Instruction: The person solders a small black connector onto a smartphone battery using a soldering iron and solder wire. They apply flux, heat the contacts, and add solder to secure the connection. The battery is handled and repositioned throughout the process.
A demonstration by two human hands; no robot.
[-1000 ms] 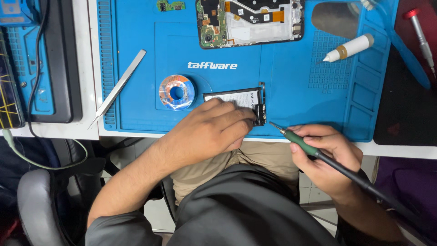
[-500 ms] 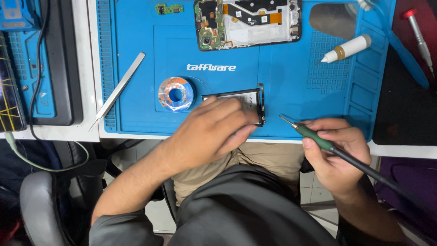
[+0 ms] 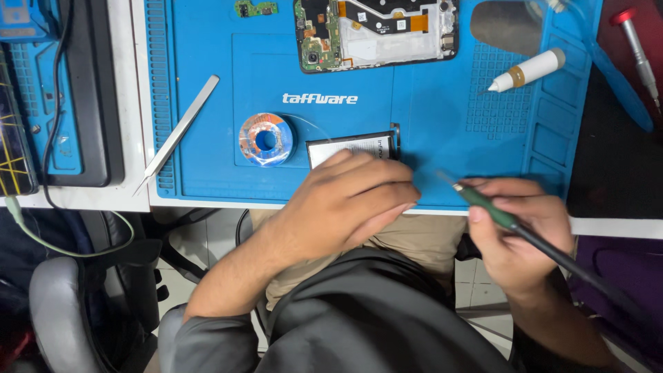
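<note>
On the blue mat (image 3: 207, 41), tweezers (image 3: 178, 133) lie at the left edge, and a solder spool (image 3: 266, 139) is near the front edge. The left hand (image 3: 345, 200) lies curled over the phone battery (image 3: 349, 147) beside the spool. The right hand (image 3: 518, 231) is grasping a green soldering iron (image 3: 494, 211) at the front edge, its tip near the battery.

A blue work mat (image 3: 442, 138) covers the white bench (image 3: 124, 197). On it lie an opened phone (image 3: 376, 31) with its boards bare, a small green circuit board (image 3: 255, 8), a solder spool (image 3: 266, 139) and a white tube (image 3: 528, 70). Metal tweezers (image 3: 178, 132) rest across the mat's left edge. A red-capped screwdriver (image 3: 639, 52) lies at far right.
</note>
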